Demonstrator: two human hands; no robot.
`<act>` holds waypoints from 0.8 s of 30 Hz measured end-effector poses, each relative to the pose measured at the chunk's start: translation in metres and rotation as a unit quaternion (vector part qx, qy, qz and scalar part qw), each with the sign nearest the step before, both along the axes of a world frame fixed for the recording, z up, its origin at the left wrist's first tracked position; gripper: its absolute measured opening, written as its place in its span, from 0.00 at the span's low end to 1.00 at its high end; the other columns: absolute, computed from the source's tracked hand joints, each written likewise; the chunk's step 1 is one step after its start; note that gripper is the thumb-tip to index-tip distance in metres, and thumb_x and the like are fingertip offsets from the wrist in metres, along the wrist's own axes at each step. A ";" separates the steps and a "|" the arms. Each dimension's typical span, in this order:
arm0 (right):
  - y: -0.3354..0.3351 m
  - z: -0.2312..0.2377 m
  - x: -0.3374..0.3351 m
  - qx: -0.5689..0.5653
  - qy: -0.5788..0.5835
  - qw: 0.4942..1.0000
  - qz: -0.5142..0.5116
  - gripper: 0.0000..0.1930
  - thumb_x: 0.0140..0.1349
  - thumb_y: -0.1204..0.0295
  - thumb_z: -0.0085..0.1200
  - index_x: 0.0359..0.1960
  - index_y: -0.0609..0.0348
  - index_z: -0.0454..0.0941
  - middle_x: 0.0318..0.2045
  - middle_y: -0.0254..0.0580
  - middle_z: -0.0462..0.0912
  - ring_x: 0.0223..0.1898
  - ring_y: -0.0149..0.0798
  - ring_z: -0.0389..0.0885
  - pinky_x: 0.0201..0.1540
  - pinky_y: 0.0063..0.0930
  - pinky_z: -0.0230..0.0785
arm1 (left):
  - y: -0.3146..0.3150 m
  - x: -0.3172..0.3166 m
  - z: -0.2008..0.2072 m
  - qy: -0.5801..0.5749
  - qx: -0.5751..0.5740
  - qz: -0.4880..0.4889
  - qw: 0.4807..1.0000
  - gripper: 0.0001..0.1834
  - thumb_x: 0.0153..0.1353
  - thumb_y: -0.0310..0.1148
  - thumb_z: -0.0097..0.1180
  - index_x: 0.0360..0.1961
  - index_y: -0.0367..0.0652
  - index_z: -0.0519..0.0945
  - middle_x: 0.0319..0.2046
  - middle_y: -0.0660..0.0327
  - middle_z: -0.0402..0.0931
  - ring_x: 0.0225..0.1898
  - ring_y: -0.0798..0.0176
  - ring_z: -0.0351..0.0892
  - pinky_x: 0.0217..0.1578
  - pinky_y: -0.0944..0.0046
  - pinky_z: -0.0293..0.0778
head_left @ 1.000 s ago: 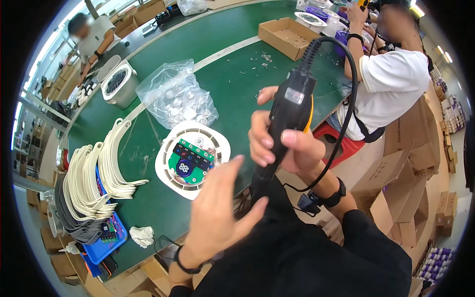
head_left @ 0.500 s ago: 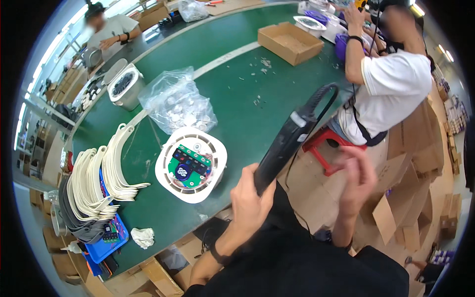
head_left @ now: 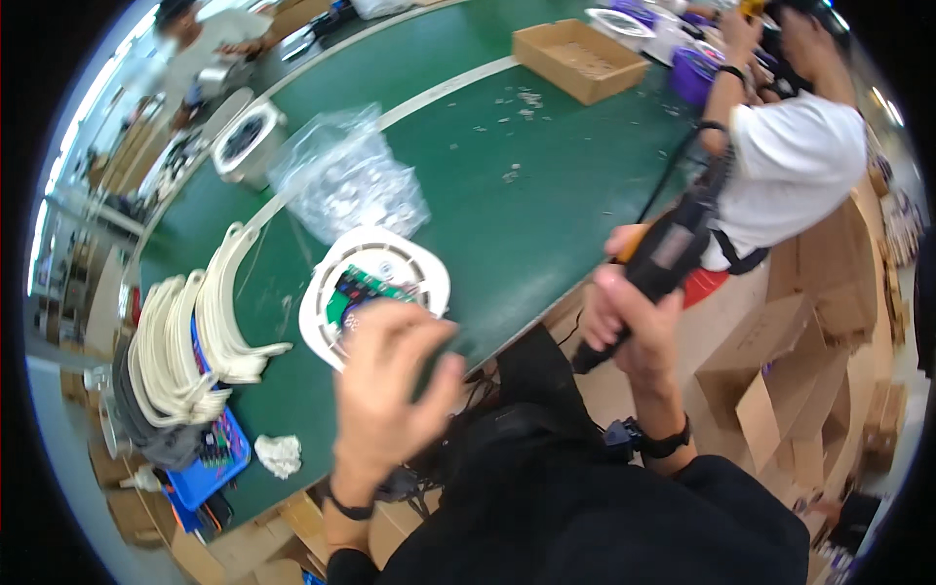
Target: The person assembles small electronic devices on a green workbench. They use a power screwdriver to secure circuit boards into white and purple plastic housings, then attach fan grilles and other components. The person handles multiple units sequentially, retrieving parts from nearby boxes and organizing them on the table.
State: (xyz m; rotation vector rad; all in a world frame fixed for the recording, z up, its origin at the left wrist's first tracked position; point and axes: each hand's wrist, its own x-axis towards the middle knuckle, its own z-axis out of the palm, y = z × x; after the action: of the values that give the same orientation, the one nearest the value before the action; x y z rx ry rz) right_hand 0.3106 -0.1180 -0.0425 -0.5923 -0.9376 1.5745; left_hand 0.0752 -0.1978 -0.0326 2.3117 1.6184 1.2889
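My right hand (head_left: 639,327) is wrapped round a black corded electric screwdriver (head_left: 675,239), tilted with its tip down toward me past the table edge. Its cord runs off at the upper end. My left hand (head_left: 385,390), smeared by motion, has its fingers apart with nothing seen in it. It hovers over the near side of a round-cornered white housing (head_left: 320,314), hiding part of it. Inside the housing sits a green circuit board (head_left: 338,307) with black parts; the rest of the board is behind my fingers.
Beyond the housing lies a clear plastic bag (head_left: 356,190) of small pale parts. Curved cream strips (head_left: 171,341) stack at left by a blue tray (head_left: 210,478) and crumpled white cloth (head_left: 280,455). A cardboard box (head_left: 580,63) stands far back; a co-worker (head_left: 804,146) sits at right.
The screwdriver has passed from my left hand to my right and moved rightward. My left hand has swung left and down over the housing, fingers now apart.
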 end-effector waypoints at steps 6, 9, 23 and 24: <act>0.026 0.032 -0.050 0.136 0.031 0.983 0.117 0.25 0.59 0.86 0.60 0.53 0.59 0.61 0.15 0.33 0.68 0.11 0.26 0.67 0.14 0.20 0.60 | 0.013 -0.093 0.018 0.124 -0.193 0.014 0.973 0.57 0.38 0.51 0.78 0.69 0.41 0.65 0.69 0.37 0.58 0.72 0.33 0.55 0.68 0.42 0.58; 0.062 0.062 -0.088 0.309 0.025 0.938 0.158 0.20 0.66 0.77 0.53 0.55 0.62 0.59 0.16 0.32 0.68 0.13 0.26 0.67 0.15 0.20 0.60 | 0.031 -0.073 0.010 0.172 -0.231 0.031 0.957 0.63 0.38 0.56 0.77 0.72 0.39 0.60 0.72 0.36 0.54 0.74 0.33 0.51 0.69 0.41 0.56; 0.124 0.094 -0.210 0.124 0.001 0.957 0.263 0.07 0.66 0.74 0.57 0.34 0.61 0.71 0.10 0.33 0.68 0.07 0.28 0.61 0.11 0.25 0.56 | 0.071 -0.091 -0.014 0.163 -0.175 0.191 0.952 0.54 0.42 0.59 0.73 0.67 0.41 0.67 0.69 0.42 0.57 0.68 0.30 0.57 0.61 0.37 0.61; 0.131 0.084 -0.214 0.156 0.009 0.952 0.265 0.08 0.67 0.73 0.56 0.31 0.61 0.72 0.09 0.33 0.67 0.07 0.28 0.60 0.10 0.25 0.56 | 0.071 -0.091 -0.014 0.157 -0.179 0.191 0.952 0.54 0.42 0.59 0.73 0.67 0.42 0.67 0.69 0.42 0.57 0.68 0.30 0.57 0.60 0.37 0.62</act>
State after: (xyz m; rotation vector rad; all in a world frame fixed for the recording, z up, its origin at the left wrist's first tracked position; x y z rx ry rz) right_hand 0.0966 0.0129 0.0417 -0.0993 -1.3779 1.8394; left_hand -0.0160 -0.1264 -0.0469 2.1222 2.2642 0.5980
